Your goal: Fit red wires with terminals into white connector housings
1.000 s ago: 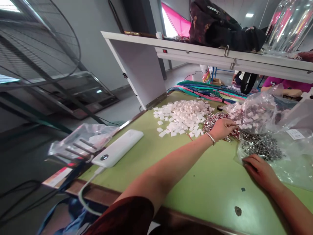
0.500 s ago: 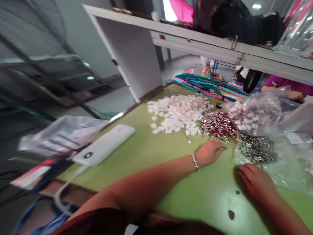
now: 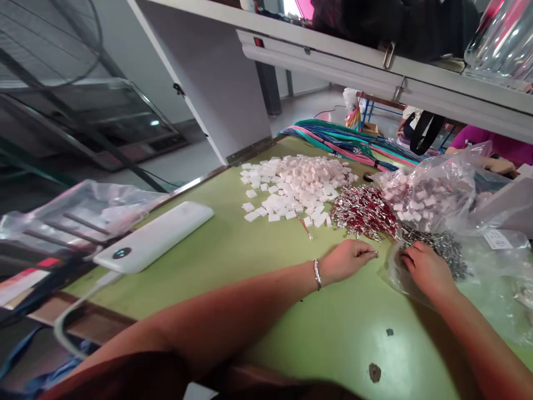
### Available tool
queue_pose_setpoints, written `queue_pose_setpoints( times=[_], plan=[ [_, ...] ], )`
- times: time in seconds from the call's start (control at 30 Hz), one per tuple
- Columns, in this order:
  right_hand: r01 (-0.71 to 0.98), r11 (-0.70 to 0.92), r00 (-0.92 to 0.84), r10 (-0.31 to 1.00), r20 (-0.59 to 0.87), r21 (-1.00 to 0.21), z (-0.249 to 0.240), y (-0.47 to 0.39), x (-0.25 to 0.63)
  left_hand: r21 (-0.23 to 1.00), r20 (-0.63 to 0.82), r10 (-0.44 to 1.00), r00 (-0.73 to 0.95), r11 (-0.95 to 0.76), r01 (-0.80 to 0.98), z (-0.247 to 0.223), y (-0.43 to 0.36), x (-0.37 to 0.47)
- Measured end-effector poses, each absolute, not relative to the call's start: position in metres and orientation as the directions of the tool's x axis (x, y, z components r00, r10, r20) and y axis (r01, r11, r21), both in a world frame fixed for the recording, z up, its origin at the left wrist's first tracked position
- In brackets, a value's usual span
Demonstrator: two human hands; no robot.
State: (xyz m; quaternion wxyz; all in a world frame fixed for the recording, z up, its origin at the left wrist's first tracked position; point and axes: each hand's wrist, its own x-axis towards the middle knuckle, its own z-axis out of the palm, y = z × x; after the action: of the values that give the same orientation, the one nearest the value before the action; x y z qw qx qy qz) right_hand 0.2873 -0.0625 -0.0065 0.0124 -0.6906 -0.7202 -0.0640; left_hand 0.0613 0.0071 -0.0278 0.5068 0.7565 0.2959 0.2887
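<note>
My left hand (image 3: 346, 260), with a bracelet at its wrist, is closed in a pinch above the green table. A tiny shiny piece shows at its fingertips, too small to name. Just beyond lies a heap of short red wires with metal ends (image 3: 364, 211). My right hand (image 3: 428, 269) reaches onto a pile of small dark metal pieces (image 3: 456, 255) on a clear plastic bag (image 3: 487, 294). Its fingers are bent together at the pile's near edge; what they hold is hidden. A single red wire (image 3: 306, 228) lies apart, by the white pieces.
Small white plastic pieces (image 3: 291, 186) are heaped on the table (image 3: 258, 261). Behind are bundled coloured cables (image 3: 333, 141) and a bag of white pieces (image 3: 433, 191). A white power bank (image 3: 158, 239) with a cable lies left. A shelf (image 3: 333, 55) crosses above; a person's purple sleeve (image 3: 478, 139) shows beyond.
My right hand has moved forward from the bag's near edge onto the dark metal pieces. My left hand stays near the red wires, its fingertips now pinched. The view has shifted slightly.
</note>
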Motion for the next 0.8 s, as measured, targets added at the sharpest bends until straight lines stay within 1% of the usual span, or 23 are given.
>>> queue_pose_setpoints(
  times=[0.1, 0.17, 0.27, 0.3, 0.33, 0.37, 0.5, 0.6, 0.63, 0.7, 0.8],
  plan=[
    [0.998, 0.041, -0.047, 0.991, 0.127, 0.048, -0.012, -0.063, 0.290, 0.924, 0.128, 0.730, 0.671, -0.333, 0.187, -0.027, 0.007, 0.061],
    [0.999, 0.052, -0.051, 0.977, 0.208, -0.001, -0.012, -0.065, 0.294, 0.917, 0.105, 0.723, 0.683, -0.336, 0.215, -0.027, 0.007, 0.060],
    [0.986, 0.117, -0.057, 0.905, 0.421, -0.118, -0.007, -0.071, 0.292, 0.904, 0.057, 0.712, 0.700, -0.333, 0.266, -0.027, 0.005, 0.060],
    [0.975, 0.138, -0.042, 0.885, 0.465, -0.176, -0.004, -0.074, 0.288, 0.899, 0.044, 0.711, 0.702, -0.335, 0.283, -0.026, 0.005, 0.059],
    [0.957, 0.157, -0.022, 0.880, 0.475, -0.245, -0.002, -0.077, 0.283, 0.893, 0.033, 0.709, 0.705, -0.338, 0.298, -0.026, 0.004, 0.059],
    [0.932, 0.168, -0.003, 0.890, 0.456, -0.322, 0.000, -0.079, 0.278, 0.887, 0.027, 0.706, 0.708, -0.343, 0.309, -0.026, 0.003, 0.059],
    [0.766, 0.166, 0.026, 0.957, 0.288, -0.621, 0.002, -0.086, 0.255, 0.877, 0.031, 0.694, 0.719, -0.364, 0.314, -0.027, 0.002, 0.059],
    [0.583, 0.078, 0.057, 0.989, 0.136, -0.808, -0.002, -0.087, 0.244, 0.863, 0.040, 0.681, 0.731, -0.393, 0.319, -0.028, 0.002, 0.058],
    [0.522, 0.036, 0.071, 0.994, 0.085, -0.852, -0.004, -0.087, 0.242, 0.854, 0.041, 0.679, 0.733, -0.404, 0.326, -0.028, 0.002, 0.058],
    [0.429, -0.038, 0.112, 0.994, 0.012, -0.902, -0.005, -0.086, 0.238, 0.841, 0.042, 0.679, 0.733, -0.420, 0.341, -0.026, 0.001, 0.058],
    [0.370, -0.107, 0.175, 0.984, -0.045, -0.923, -0.006, -0.085, 0.235, 0.834, 0.041, 0.669, 0.742, -0.431, 0.344, -0.023, 0.000, 0.057]
  ],
)
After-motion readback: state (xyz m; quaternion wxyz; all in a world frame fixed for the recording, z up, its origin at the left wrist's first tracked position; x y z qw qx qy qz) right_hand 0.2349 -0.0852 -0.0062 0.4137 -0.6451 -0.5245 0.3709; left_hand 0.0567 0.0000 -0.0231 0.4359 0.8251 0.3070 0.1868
